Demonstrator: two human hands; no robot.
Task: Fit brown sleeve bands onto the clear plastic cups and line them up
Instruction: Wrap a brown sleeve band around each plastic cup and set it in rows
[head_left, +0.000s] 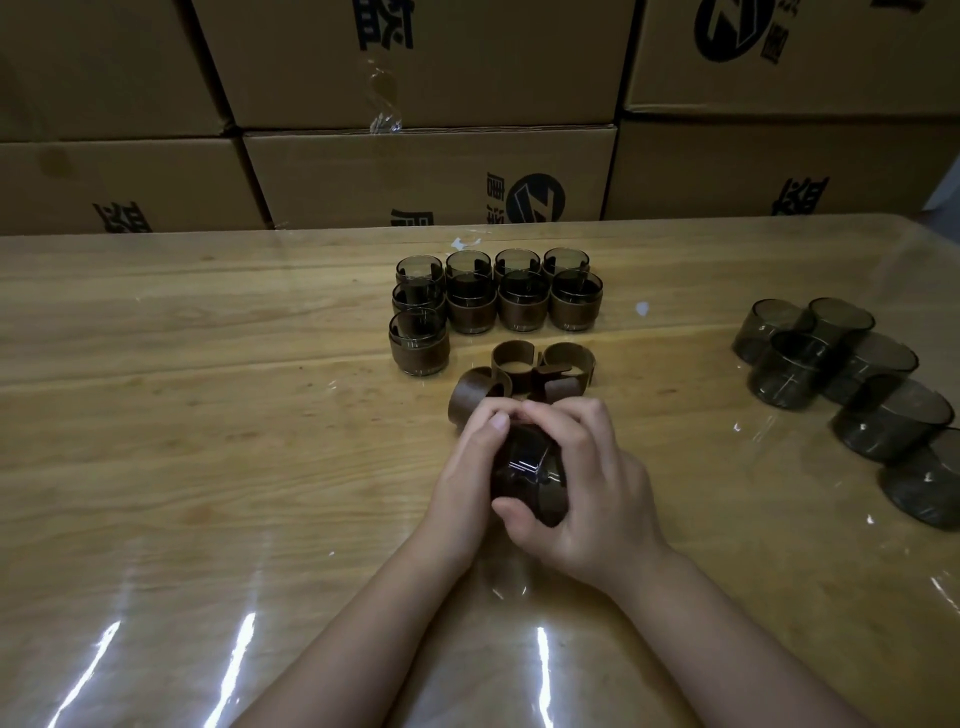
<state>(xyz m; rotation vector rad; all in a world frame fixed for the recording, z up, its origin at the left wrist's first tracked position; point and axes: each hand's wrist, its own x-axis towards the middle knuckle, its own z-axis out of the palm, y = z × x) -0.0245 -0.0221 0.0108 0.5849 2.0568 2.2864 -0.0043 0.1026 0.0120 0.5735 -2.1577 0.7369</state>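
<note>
While both hands work at the near centre of the table (208, 415), a single cup (524, 465) is held between them, just above the surface. The left hand (470, 467) wraps the cup's left side with its fingers curled around it. The right hand (587, 483) grasps the right side, its fingers curled over the far rim and its thumb pressed on the near side. A brown sleeve band (550, 499) sits around this cup. Whether the band is fully seated cannot be determined, because the hands cover most of it.

Loose sleeve bands (511, 358) lie just beyond the fingertips, at the centre of the table. They form a small overlapping heap, and the nearest one touches or nearly touches the left hand's knuckles.

Banded cups (523, 306) stand upright beyond the heap, packed side by side:
- far row: four cups
- middle row: four cups
- near row: one cup, at the left end

Bare cups (872, 369), dark-tinted and without bands, stand clustered at the right side of the table, well apart from the hands. The nearest of them is cut off by the right edge of the view.

A glossy transparent sheet covers the wooden table. Cardboard boxes (426, 171) with dark printing are stacked along the far edge.
</note>
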